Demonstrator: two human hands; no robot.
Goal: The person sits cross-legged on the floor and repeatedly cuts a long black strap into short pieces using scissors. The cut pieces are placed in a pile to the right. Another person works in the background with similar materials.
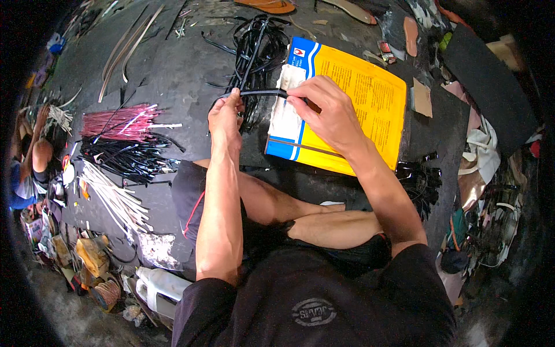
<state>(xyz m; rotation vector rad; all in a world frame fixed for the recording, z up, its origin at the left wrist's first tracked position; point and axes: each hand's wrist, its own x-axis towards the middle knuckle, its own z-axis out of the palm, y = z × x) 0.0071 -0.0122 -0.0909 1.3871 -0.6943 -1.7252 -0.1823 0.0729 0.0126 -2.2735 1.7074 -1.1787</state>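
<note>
My left hand (225, 118) pinches one end of a thin black strap (260, 92) between thumb and fingers. The fingers of my right hand (326, 107) are closed on the strap's other end, so it stretches nearly level between them. Below my right hand lies a yellow and blue printed sheet (370, 98) with a torn white patch on its left side. Across the sheet's lower part runs a dark narrow strip (306, 146). A tangled heap of black straps (260, 43) sits just beyond my left hand.
To the left are bundles of pink-red strips (118, 122), black strips (124, 159) and white strips (113, 196). A white plastic jug (165, 289) lies at lower left. Shoe soles (410, 36) and scraps edge the right. Another person (34, 150) sits at far left.
</note>
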